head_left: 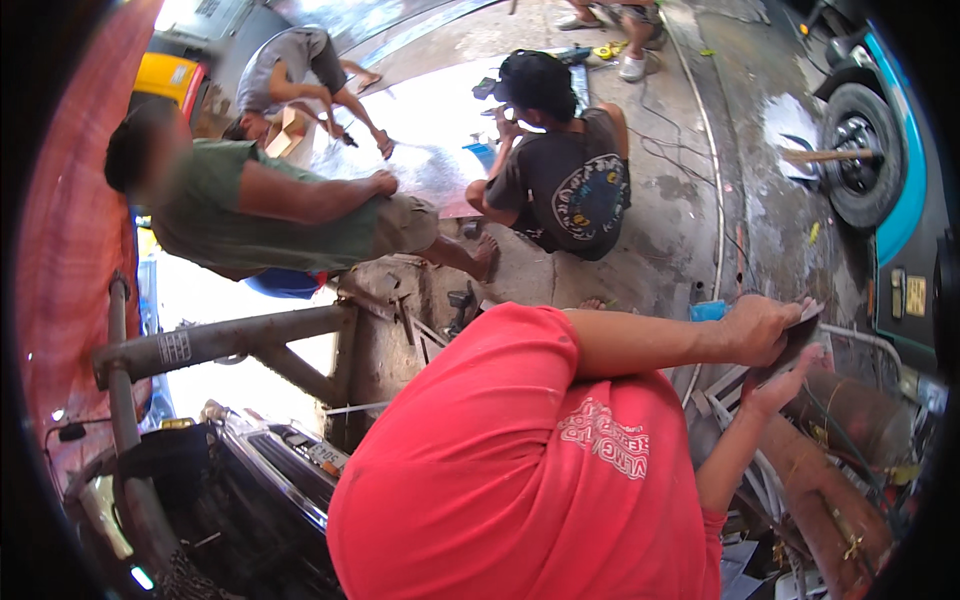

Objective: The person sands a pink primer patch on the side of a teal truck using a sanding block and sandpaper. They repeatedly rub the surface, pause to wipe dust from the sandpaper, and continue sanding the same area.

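Both my arms reach out to the right from my red shirt. My left hand [757, 330] is closed on a thin flat piece [797, 340], dark on its face with a pale edge. Just below it, my right hand [785, 382] grips the same piece from the near side. What the piece is made of, I cannot tell. A small blue object [708, 311] shows beside my left wrist. Under my right hand lie metal bars and a wide brown rusty piece [800, 465].
Three people are ahead: one in green [270, 205], one crouching in a black shirt [580, 180], one bending in grey [285, 70] by a shiny sheet [420, 130]. Feet show beyond. A vehicle wheel [862, 155] is at right, a metal frame [230, 340] at left. Cables cross the floor.
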`<action>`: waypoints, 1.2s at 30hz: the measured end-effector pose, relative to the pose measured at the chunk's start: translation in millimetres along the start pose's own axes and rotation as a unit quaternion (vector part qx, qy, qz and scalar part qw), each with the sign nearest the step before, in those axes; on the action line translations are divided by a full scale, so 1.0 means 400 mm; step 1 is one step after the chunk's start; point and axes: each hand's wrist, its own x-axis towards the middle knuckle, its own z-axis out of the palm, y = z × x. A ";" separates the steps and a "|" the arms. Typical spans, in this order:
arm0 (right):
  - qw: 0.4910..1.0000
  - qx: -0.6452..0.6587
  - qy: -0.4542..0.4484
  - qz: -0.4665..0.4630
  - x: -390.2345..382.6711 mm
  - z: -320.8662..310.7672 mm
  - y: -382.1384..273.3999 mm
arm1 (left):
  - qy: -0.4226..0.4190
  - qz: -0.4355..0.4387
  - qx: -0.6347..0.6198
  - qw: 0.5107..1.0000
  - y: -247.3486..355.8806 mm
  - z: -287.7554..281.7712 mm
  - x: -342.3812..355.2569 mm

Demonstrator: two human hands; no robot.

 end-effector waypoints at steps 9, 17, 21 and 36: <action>0.984 0.008 0.166 0.070 -0.006 -0.024 0.000 | -0.111 0.001 0.003 0.994 -0.030 -0.049 -0.095; 0.976 -0.133 0.092 0.149 -0.362 -0.118 0.083 | -0.109 -0.280 -0.343 0.890 -0.173 -0.026 0.019; 0.922 0.075 0.344 0.159 -0.348 -0.283 -0.001 | -0.330 -0.325 -0.230 0.856 -0.157 -0.011 0.005; 0.951 0.260 0.149 0.069 -0.354 -0.641 -0.188 | -0.221 -0.379 -0.360 0.823 0.000 0.382 -0.066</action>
